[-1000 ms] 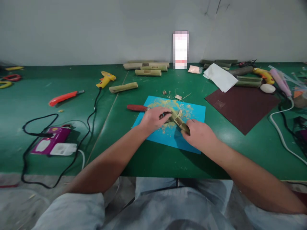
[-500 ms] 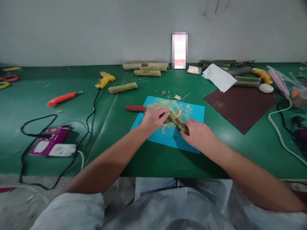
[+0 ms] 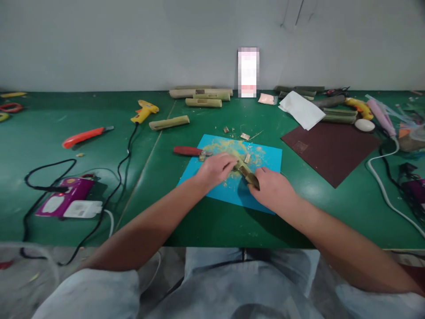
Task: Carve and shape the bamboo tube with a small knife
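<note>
A short bamboo tube (image 3: 245, 171) with a rectangular slot cut in its upper side lies slanted over a blue sheet (image 3: 226, 195). My right hand (image 3: 274, 186) is closed around its near end. At the far end, my left hand (image 3: 215, 169) has its fingers pinched together against the bamboo; anything small between them is hidden. Just left of that hand lies a red-handled knife (image 3: 187, 151), its blade partly covered by the hand. Sawdust and a small bamboo chip (image 3: 247, 158) are scattered on the sheet.
Several bamboo tubes (image 3: 203, 103) lie near the wall. A yellow glue gun (image 3: 145, 111), an orange cutter (image 3: 84, 137) and a purple power strip (image 3: 66, 197) with cables are on the left. White paper (image 3: 301, 110) and a dark brown sheet (image 3: 332, 153) are on the right.
My left hand has lowered slightly, its fingers coming down onto the bamboo tube's far end. My right hand still grips the near end. The view has shifted a little.
</note>
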Demonstrator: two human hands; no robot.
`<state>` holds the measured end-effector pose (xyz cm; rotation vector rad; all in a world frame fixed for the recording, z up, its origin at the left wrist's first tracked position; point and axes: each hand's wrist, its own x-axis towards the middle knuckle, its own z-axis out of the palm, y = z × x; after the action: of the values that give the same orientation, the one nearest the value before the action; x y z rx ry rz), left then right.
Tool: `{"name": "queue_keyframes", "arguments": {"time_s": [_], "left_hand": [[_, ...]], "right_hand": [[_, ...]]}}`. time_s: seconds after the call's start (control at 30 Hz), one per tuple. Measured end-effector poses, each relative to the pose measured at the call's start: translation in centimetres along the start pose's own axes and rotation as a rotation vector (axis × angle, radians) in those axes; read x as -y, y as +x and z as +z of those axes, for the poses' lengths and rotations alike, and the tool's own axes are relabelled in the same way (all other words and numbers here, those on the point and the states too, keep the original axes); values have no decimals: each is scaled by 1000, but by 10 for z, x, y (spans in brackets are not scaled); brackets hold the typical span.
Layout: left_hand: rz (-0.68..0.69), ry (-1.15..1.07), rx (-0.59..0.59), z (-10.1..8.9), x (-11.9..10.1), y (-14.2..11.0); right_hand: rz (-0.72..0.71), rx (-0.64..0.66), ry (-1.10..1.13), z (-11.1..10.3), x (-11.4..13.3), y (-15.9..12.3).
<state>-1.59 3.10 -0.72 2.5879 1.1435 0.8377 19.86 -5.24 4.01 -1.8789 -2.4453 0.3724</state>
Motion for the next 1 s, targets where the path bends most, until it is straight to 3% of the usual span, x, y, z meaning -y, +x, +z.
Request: {"name": "queue_keyframes", "arguments": {"time_s": [0.07, 0.2, 0.33, 0.43, 0.57, 0.7, 0.87, 1.0], "left_hand": [[-12, 15, -21, -1, -1, 0], [46, -23, 48, 0, -3, -2], [-28, 1, -3, 2, -7, -4], [4, -34, 60, 4, -9, -5], [-51, 28, -31, 5, -5, -5], [25, 32, 38, 5, -4, -7], [-26, 54, -83, 2, 5, -3], [-12, -9, -89, -1, 5, -1]], "right_hand": [[-2, -6, 4, 0, 0, 0], [-12, -14, 8, 1, 0, 0], [1, -20, -2, 2, -1, 0], [-6, -7, 2, 2, -1, 0], [3, -14, 14, 1, -1, 1], [-1, 4, 13, 0, -1, 1], [-1, -11, 23, 1, -1, 1], [5, -4, 23, 2, -1, 1]]}}
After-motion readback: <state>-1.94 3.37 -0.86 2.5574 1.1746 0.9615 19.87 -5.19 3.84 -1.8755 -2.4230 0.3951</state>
